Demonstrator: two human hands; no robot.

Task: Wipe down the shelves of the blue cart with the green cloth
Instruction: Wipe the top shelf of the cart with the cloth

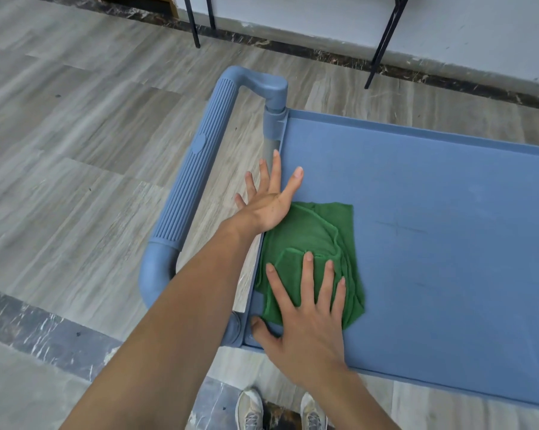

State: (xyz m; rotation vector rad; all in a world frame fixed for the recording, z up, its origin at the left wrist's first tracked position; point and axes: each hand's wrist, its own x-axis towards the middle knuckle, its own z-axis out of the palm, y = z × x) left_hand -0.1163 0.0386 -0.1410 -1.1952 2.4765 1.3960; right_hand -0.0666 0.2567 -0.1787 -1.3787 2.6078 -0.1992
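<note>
presumably to wipe, the right hand (308, 308) is pressing the cloth (316, 243) flat with spread fingers, while the left hand (268, 200), open, is bracing the cart (448, 197) edge.

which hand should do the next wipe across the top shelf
Right. The right hand already lies flat on the green cloth, while the left hand is spread open at the shelf's handle-side edge, off the cloth.

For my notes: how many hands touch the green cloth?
1. The right hand lies flat on the green cloth; the left hand is spread above its upper-left edge; contact unclear.
</note>
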